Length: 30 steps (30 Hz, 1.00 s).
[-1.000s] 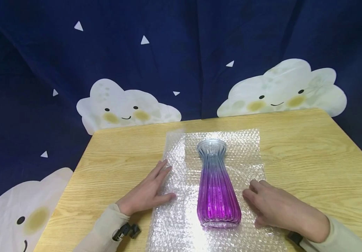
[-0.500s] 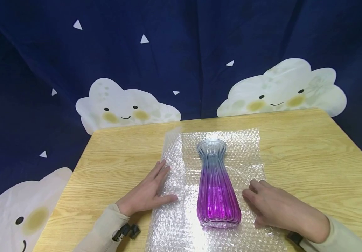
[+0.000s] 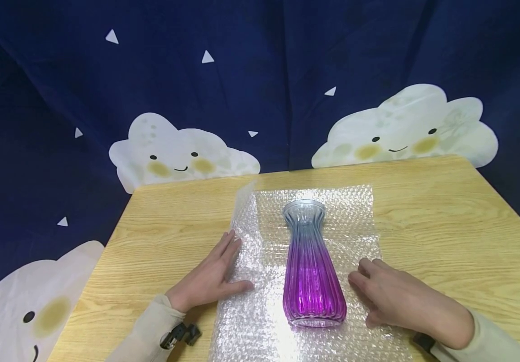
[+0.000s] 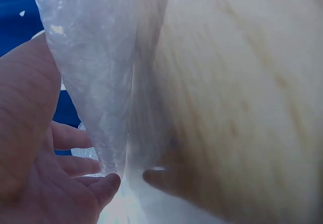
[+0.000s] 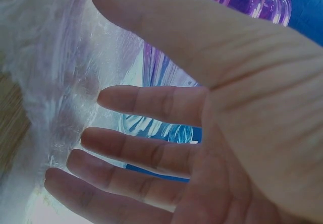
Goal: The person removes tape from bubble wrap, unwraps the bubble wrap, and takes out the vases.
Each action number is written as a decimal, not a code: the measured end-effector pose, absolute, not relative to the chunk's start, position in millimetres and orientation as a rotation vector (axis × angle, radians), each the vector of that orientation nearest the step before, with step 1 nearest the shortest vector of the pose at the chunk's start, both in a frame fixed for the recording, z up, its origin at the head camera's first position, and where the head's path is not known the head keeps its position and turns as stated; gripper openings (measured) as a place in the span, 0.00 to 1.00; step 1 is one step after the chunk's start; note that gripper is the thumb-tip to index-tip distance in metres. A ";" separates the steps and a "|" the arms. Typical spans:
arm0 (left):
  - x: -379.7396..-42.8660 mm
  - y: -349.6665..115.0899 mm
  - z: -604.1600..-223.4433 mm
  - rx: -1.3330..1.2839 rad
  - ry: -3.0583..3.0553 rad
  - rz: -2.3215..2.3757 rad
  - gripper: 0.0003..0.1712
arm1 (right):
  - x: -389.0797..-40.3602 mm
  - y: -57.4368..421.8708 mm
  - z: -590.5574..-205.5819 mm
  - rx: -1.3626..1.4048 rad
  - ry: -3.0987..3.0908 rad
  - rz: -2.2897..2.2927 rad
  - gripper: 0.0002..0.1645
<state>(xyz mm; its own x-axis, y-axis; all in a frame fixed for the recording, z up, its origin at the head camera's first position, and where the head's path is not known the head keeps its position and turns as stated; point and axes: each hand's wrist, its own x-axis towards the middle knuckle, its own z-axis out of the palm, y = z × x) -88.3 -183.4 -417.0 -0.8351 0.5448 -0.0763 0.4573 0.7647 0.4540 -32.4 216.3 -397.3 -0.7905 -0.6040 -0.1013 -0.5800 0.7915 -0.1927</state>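
A ribbed glass vase (image 3: pixel 311 271), clear blue at its neck and purple toward its base, lies on a sheet of bubble wrap (image 3: pixel 278 306), base nearest me. My left hand (image 3: pixel 212 281) is at the sheet's left edge, fingers extended and thumb apart over the wrap. In the left wrist view, raised bubble wrap (image 4: pixel 96 72) comes down beside that hand's fingertips. On the vase's right my right hand (image 3: pixel 393 296) rests at the sheet, not touching the glass. The right wrist view shows its fingers (image 5: pixel 146 151) nearly straight, their tips at the wrap.
Underneath is a light wooden table (image 3: pixel 450 221) whose far edge meets a dark blue curtain (image 3: pixel 242 75) printed with white clouds. Small black cameras are strapped to both wrists; the left camera (image 3: pixel 180 336) shows beside its sleeve.
The raised left strip of bubble wrap has narrowed and its crease has shifted left. My left hand has moved only slightly; the right hand and the vase stay where they were.
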 end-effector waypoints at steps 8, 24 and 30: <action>-87.2 -184.7 -417.5 0.798 2.757 0.642 0.65 | -31.8 216.2 -398.4 -0.963 2.837 -0.213 0.35; -87.1 -190.7 -419.6 0.782 2.733 0.691 0.64 | -32.9 217.6 -398.4 -0.971 2.836 -0.211 0.35; -86.6 -194.0 -418.5 0.811 2.720 0.725 0.58 | -31.8 217.4 -398.6 -0.956 2.836 -0.216 0.35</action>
<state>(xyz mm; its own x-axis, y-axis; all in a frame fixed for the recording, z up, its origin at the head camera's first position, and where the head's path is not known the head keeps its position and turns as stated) -86.6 -194.0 -418.5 -0.8260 0.5604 -0.0601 0.4562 0.7274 0.5126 -31.8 217.4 -398.6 -0.7881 -0.6093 -0.0876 -0.5890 0.7877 -0.1804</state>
